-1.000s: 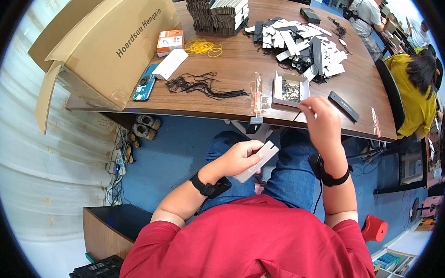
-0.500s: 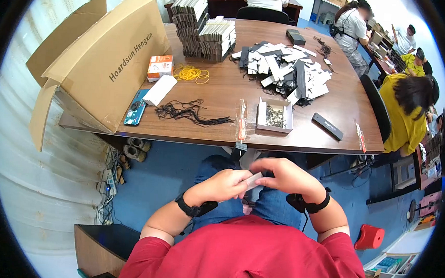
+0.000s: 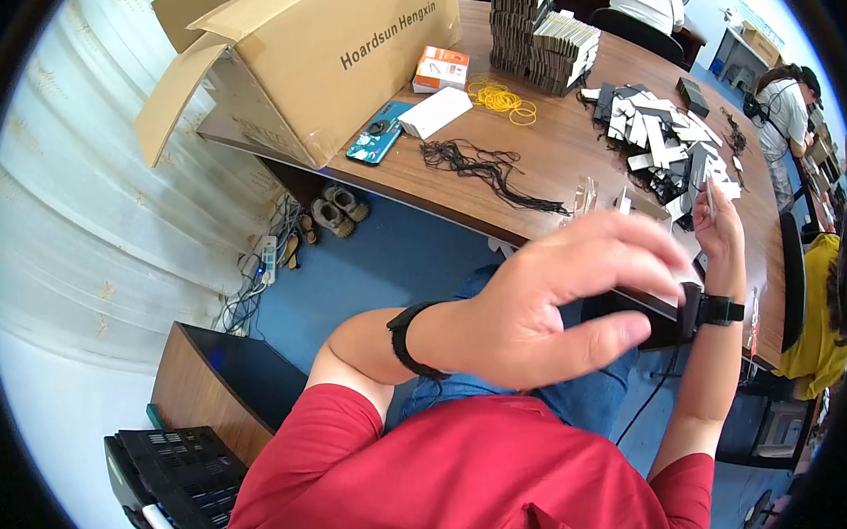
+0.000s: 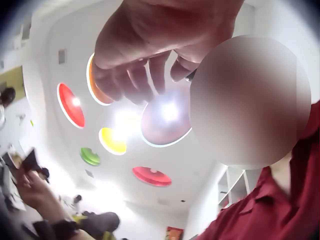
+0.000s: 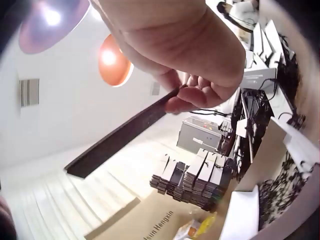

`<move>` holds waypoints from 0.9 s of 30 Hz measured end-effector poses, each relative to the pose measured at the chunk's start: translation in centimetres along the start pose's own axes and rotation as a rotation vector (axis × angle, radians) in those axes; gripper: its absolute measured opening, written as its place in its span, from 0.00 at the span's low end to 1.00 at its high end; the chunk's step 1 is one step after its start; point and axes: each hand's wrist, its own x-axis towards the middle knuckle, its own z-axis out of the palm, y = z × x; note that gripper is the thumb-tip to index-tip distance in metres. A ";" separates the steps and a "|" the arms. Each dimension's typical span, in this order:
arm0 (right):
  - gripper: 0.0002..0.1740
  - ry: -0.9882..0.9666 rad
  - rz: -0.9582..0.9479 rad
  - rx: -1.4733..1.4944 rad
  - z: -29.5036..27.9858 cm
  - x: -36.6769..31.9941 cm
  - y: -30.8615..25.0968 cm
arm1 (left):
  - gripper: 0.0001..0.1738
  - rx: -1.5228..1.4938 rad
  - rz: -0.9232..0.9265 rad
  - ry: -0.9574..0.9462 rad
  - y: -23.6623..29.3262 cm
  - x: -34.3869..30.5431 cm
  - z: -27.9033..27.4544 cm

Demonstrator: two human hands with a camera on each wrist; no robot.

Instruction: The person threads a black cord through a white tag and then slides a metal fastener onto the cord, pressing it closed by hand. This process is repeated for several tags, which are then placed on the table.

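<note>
My left hand (image 3: 553, 302) is raised close to the head camera, its fingers loosely spread with nothing between them; the left wrist view shows the same empty hand (image 4: 165, 35) against the ceiling. Over the near side of a pile of white and black tags (image 3: 657, 133), my right hand (image 3: 720, 228) holds a thin flat tag up. In the right wrist view the fingers of my right hand (image 5: 187, 55) pinch one end of this long dark tag (image 5: 125, 132). A thin black cord (image 5: 205, 112) shows beside those fingertips.
Stacked tags (image 3: 562, 50) stand at the table's back. Left of the pile lie black cords (image 3: 492, 174), yellow bands (image 3: 504, 101), a white box (image 3: 435, 112), a blue phone (image 3: 380, 132) and a large carton (image 3: 337, 75). My left hand partly hides the table's front edge.
The hands have parted. My left hand has let go of the tag and risen toward the head camera; my right hand has carried the tag out toward the pile. The head view has shifted.
</note>
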 end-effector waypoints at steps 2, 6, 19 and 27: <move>0.07 -0.050 -0.053 -0.219 0.4 -1.0 0.8 | 0.14 -0.400 0.049 -0.113 0.7 0.3 0.5; 0.09 -0.059 -0.150 -0.538 -0.1 -0.7 0.2 | 0.11 -0.888 0.057 -0.138 2.9 0.3 3.1; 0.29 0.038 -0.522 -0.628 -1.3 -0.8 5.3 | 0.13 -1.587 -0.211 -0.313 2.2 -0.4 6.7; 0.23 -0.009 -1.012 -1.186 4.8 -10.0 8.8 | 0.10 -1.616 -0.210 -0.319 2.1 -0.3 5.8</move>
